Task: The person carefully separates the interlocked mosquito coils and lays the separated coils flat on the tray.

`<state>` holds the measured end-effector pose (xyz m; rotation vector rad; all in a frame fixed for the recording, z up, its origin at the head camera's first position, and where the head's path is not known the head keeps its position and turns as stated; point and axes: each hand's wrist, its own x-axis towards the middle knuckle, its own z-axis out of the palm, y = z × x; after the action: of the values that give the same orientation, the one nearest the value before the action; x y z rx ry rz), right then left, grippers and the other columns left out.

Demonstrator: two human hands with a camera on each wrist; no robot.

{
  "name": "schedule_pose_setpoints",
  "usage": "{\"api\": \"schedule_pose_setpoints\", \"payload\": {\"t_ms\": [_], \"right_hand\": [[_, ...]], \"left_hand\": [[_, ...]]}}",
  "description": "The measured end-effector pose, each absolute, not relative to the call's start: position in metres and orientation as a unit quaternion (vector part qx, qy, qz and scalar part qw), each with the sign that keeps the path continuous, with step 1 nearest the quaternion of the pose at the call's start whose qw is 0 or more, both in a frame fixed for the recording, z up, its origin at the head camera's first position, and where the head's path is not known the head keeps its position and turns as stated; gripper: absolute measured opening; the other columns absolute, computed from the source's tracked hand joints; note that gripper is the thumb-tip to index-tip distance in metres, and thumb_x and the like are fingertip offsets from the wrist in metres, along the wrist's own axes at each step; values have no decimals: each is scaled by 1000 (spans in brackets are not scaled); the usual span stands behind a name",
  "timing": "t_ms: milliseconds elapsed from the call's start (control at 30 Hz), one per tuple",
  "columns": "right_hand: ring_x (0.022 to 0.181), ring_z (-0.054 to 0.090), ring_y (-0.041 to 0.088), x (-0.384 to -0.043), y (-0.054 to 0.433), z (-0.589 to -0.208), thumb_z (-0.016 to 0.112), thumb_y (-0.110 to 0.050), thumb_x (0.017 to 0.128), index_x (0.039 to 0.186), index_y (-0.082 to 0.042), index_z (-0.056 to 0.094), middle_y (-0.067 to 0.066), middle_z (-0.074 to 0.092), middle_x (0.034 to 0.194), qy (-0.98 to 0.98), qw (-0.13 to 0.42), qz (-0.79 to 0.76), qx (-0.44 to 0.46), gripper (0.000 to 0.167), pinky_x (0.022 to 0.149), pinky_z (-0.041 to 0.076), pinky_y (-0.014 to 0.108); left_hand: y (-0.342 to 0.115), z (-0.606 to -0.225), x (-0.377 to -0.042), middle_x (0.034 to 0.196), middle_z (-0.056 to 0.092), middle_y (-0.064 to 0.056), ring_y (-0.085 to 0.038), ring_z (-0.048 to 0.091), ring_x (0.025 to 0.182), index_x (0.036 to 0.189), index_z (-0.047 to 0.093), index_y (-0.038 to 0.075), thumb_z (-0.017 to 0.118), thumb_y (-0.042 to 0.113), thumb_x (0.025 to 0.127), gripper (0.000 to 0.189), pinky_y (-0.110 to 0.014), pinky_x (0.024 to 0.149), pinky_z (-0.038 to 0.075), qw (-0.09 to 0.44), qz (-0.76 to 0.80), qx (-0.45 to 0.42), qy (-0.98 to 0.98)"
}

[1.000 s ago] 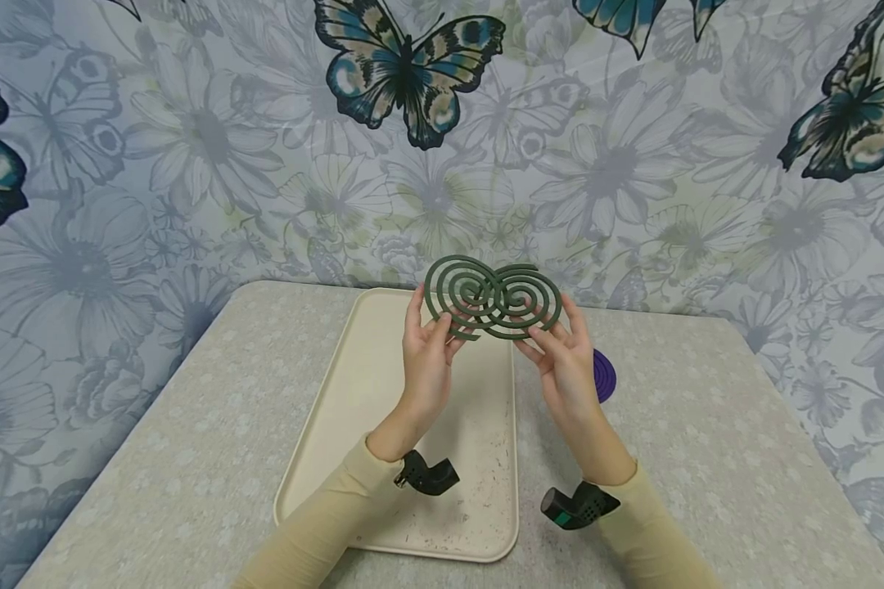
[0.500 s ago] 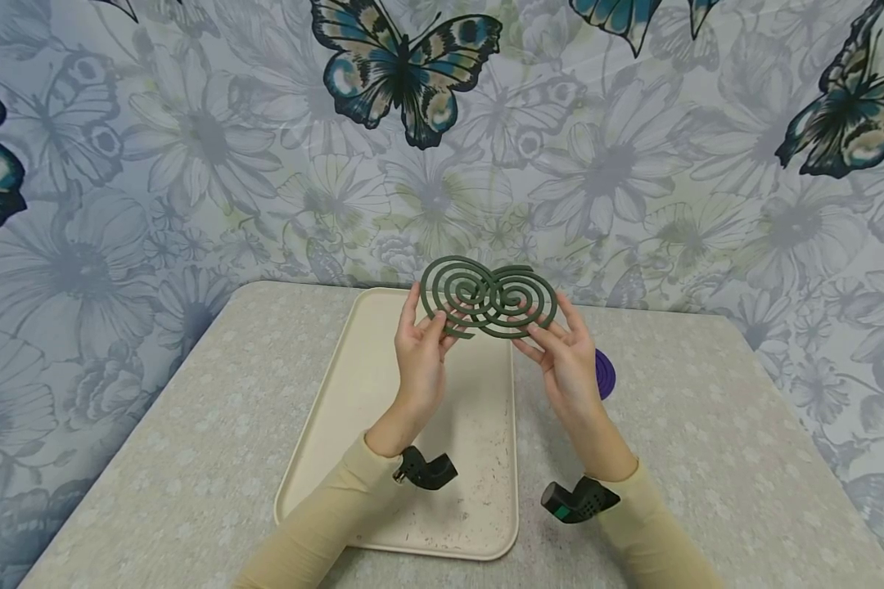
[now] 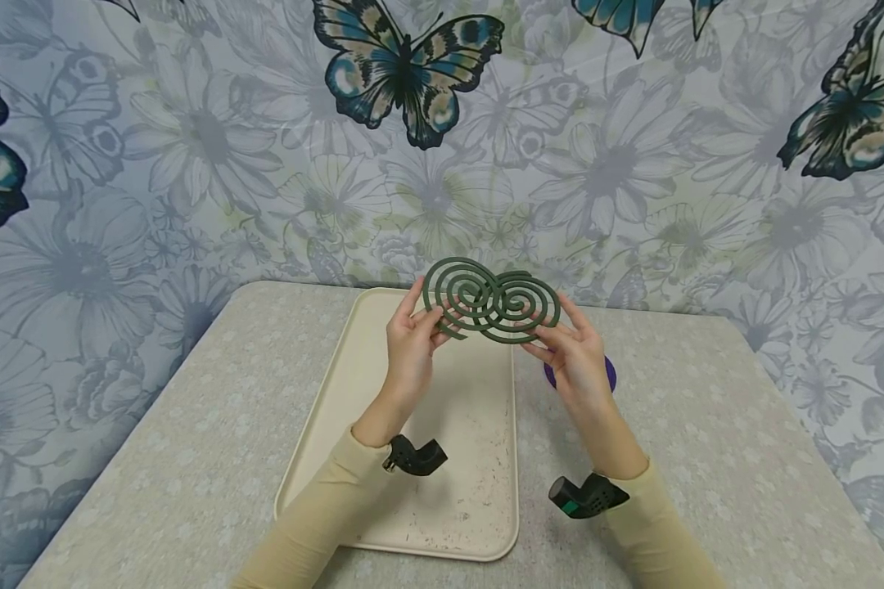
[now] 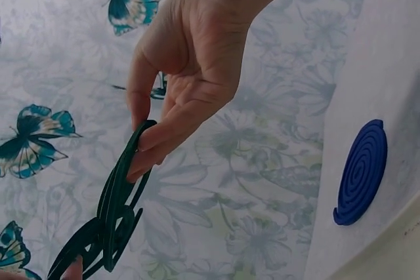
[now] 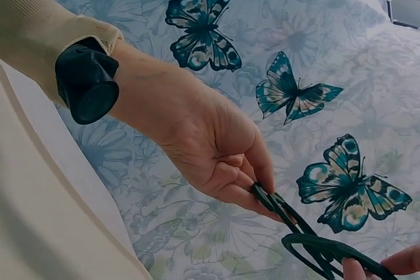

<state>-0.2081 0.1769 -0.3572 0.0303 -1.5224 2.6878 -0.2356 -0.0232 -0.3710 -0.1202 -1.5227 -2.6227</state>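
Note:
Two dark green mosquito coils are held up in the air, their rings overlapping and threaded through each other. My left hand [image 3: 410, 348] pinches the outer rings of the left coil [image 3: 468, 294] between thumb and fingers. The outer edge of the right coil [image 3: 518, 305] is pinched by my right hand [image 3: 580, 364]. In the left wrist view the coils look nearly edge-on, hanging from my left fingertips [image 4: 146, 137]. A purple coil [image 4: 363, 172] lies flat on the table, partly hidden behind my right hand in the head view.
A cream tray [image 3: 442, 458] with dark specks lies on the table below the coils, left of the purple coil. The table has a pale patterned cloth [image 3: 700, 442]. A butterfly-print wall covering [image 3: 442, 188] rises behind its far edge.
My left hand has shifted left and my right hand slightly right, both still pinching the green coils. The coils have tilted a little. More of the purple coil shows beside my right hand.

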Motion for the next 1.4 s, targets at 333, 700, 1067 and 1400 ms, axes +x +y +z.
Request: {"api": "schedule_pose_setpoints", "payload": {"t_ms": [333, 700, 1067, 1400], "right_hand": [[68, 70, 10, -212, 187, -353, 38, 15, 90, 151, -6, 23, -2, 71, 83, -505, -2, 863, -10, 67, 62, 59, 23], [68, 69, 10, -215, 201, -351, 32, 14, 90, 150, -1, 24, -1, 71, 82, -527, -25, 850, 2, 62, 59, 57, 22], [71, 65, 8, -213, 199, -349, 36, 0, 100, 151, -8, 23, -3, 67, 87, -507, 6, 861, -28, 53, 63, 53, 18], [73, 68, 5, -211, 183, -358, 47, -3, 98, 153, -11, 16, -7, 73, 85, -536, 44, 843, -19, 64, 65, 55, 16]], "left_hand": [[-33, -367, -241, 77, 71, 8, -5, 70, 71, 148, 34, 9, 47, -6, 94, 57, -21, 71, 59, 8, -852, -49, -521], [-43, -360, -245, 80, 72, 8, -5, 69, 65, 145, 39, 9, 48, -6, 94, 53, -17, 63, 57, -41, -825, -79, -558], [-26, -369, -240, 79, 71, 12, -3, 68, 68, 147, 36, 15, 54, 7, 96, 55, -18, 70, 57, -17, -813, -54, -579], [-14, -376, -234, 88, 74, -5, -8, 70, 68, 147, 33, 22, 65, -2, 86, 73, -26, 71, 60, 47, -801, -51, -594]]}}
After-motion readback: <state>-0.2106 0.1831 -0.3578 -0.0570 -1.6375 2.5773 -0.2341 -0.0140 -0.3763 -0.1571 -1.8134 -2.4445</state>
